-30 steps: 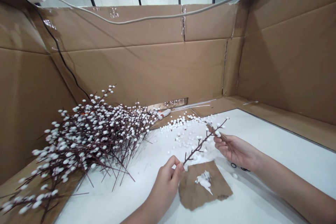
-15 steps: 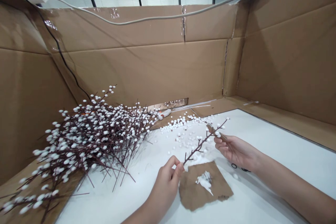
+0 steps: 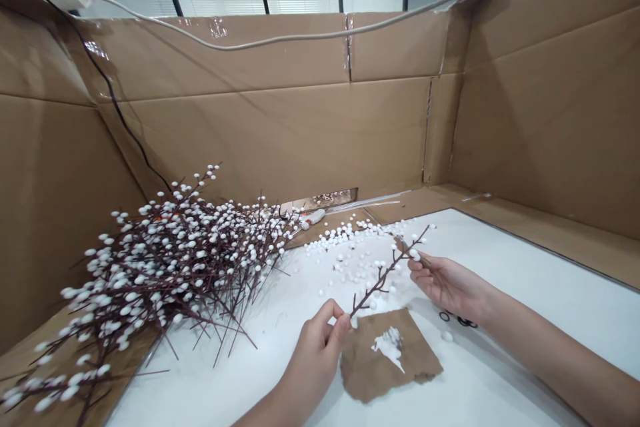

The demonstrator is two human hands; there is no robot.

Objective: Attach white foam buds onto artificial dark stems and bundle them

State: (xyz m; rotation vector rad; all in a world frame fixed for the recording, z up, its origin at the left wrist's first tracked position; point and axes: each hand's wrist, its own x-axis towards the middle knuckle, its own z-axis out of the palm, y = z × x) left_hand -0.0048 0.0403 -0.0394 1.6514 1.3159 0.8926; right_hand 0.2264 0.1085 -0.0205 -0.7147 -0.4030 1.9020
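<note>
Pinching pussy willow sprig [image 3: 385, 273] at base, left hand [image 3: 315, 353] fingers shut; right hand [image 3: 450, 287] fingers curled near tip, hold unclear. Squeezing could snap it.

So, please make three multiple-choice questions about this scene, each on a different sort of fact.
1. The torn brown cardboard piece lies: A) on a chair B) on the white tabletop C) in a bin
2. The round buds on the heaped reddish-brown twigs are: A) white B) yellow C) pink
3. The thin brown branch is: A) lying flat B) in a vase C) held up by the left hand and right hand

B: it rests between the hands.
A: they show white.
C: the left fingers pinch its lower end.
</note>
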